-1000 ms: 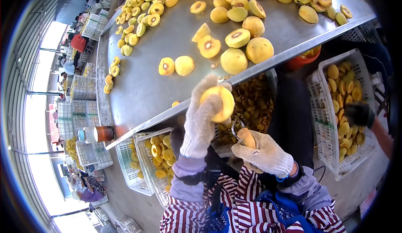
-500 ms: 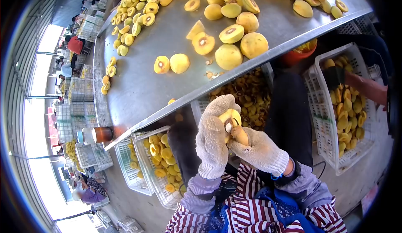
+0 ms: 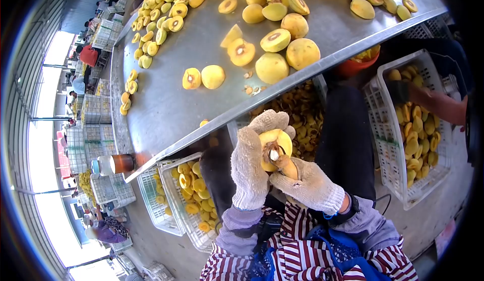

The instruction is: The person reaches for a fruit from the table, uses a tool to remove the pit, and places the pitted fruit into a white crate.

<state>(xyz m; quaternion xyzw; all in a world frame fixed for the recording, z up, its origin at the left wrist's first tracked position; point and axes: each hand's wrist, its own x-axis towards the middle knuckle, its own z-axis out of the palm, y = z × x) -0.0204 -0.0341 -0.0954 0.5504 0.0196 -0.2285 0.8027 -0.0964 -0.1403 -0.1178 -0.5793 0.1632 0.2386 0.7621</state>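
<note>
My left hand (image 3: 250, 165), in a knitted work glove, grips a yellow peach half (image 3: 278, 141) with its cut face turned toward me. My right hand (image 3: 308, 185), gloved the same way, holds a pitting tool (image 3: 280, 161) with a wooden handle; its metal loop is pressed into the brown pit hollow of the fruit. Both hands are close together below the edge of the steel table (image 3: 166, 104), above a crate of pits and scraps (image 3: 302, 114).
Whole and halved peaches (image 3: 272, 39) lie across the steel table. A white crate of peach halves (image 3: 418, 124) stands at right, where another person's gloved hand (image 3: 403, 90) reaches in. More crates of halves (image 3: 191, 195) stand at lower left. Other workers are far left.
My left hand has come down from table-edge height with the peach half. My right hand has brought the tool into the fruit's pit hollow. The other person's hand moved up along the right crate.
</note>
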